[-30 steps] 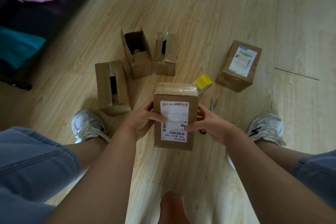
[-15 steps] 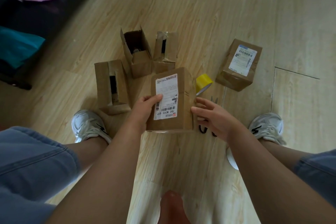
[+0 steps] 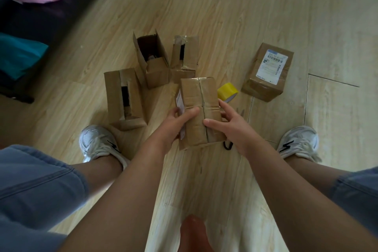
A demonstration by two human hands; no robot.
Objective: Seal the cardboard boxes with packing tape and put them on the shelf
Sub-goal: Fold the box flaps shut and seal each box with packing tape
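Your left hand (image 3: 177,123) and right hand (image 3: 233,131): both curl round the box (image 3: 196,96), thumbs on its taped seam face, between your shoes.
Labelled box (image 3: 268,71): closed, well to the right.
Left box (image 3: 122,96): flaps ajar.
Open box (image 3: 152,63): behind, top open.
Far box (image 3: 184,55): just beside it.
Tape (image 3: 227,91): yellow roll, just right of the held box.
Scissors (image 3: 228,146): black handle showing under your right hand.
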